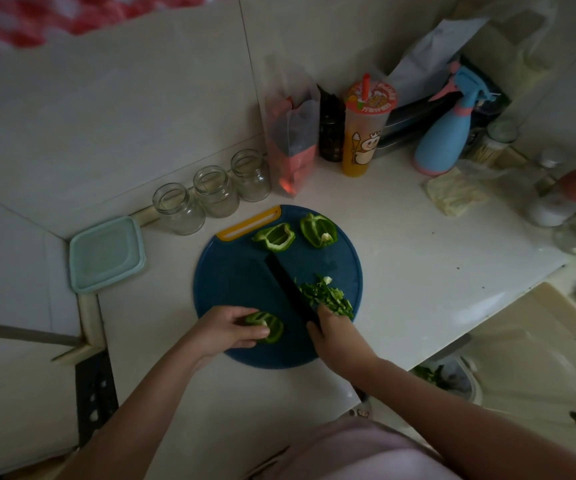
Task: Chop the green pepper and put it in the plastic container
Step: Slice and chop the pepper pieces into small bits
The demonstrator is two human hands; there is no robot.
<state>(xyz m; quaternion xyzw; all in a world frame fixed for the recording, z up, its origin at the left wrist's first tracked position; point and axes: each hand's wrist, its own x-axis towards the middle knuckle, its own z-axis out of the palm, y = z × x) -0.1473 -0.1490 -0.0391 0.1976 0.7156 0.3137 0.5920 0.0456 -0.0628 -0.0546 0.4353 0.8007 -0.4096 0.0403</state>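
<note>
A round blue cutting board (231,282) with a yellow handle lies on the white counter. My left hand (226,330) grips a green pepper piece (272,325) at the board's near left. My right hand (335,332) holds a black knife (288,289), its blade pointing away across the board. A pile of chopped pepper (328,294) lies right of the blade. Two more pepper pieces (274,237) (317,230) sit at the board's far side. The pale green plastic container (106,254), lid on, stands left of the board.
Three glass jars (215,192) line the wall behind the board. A red bag (291,143), a dark bottle (331,133), an orange drink cup (361,140) and a blue spray bottle (442,133) stand at the back. A sink (536,358) lies to the right.
</note>
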